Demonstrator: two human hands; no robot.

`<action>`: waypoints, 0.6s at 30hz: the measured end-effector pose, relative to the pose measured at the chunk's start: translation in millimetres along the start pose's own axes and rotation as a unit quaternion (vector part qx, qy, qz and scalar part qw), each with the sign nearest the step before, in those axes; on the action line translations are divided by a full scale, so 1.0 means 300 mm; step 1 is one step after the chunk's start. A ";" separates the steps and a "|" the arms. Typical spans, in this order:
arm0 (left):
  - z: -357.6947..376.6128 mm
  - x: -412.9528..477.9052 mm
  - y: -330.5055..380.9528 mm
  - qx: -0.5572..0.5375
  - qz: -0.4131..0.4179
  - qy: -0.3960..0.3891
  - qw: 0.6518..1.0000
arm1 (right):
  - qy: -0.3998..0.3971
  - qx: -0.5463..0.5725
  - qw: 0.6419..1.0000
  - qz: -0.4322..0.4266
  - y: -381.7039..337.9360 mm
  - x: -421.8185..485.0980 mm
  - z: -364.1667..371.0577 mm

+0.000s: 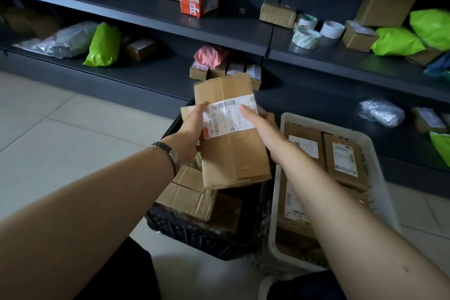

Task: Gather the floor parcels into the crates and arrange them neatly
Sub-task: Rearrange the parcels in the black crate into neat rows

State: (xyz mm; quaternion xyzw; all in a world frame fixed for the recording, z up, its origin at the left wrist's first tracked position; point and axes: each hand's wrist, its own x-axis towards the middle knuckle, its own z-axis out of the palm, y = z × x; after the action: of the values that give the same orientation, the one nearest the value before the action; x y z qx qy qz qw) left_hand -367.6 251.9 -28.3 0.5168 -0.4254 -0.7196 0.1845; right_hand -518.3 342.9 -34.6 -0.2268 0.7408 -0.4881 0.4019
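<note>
Left grip [191,129] and right grip [264,126] clasp the parcel [233,153] above black crate [185,229].

**Single head-worn view, looking down**

One wide-angle camera sits at the person's head, facing forward and down along both forearms. The left hand [191,129] and right hand [263,126] appear close, mid-frame. Shelves [219,29] lie beyond them, and floor [60,129] lies left of the left hand.

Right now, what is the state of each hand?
Left hand: grips the cardboard parcel at its left edge.
Right hand: holds the cardboard parcel at its right edge.
</note>
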 end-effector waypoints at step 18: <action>0.172 -0.113 -0.230 0.212 -0.040 -0.150 0.965 | 0.164 -0.110 0.967 0.159 0.303 -0.190 -0.232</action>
State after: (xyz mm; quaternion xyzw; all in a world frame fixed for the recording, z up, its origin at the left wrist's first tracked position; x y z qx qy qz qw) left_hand -388.6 337.0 -58.4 0.4465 -0.5701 -0.6892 -0.0239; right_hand -537.4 460.4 -81.8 -0.0660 0.8724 -0.3636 0.3200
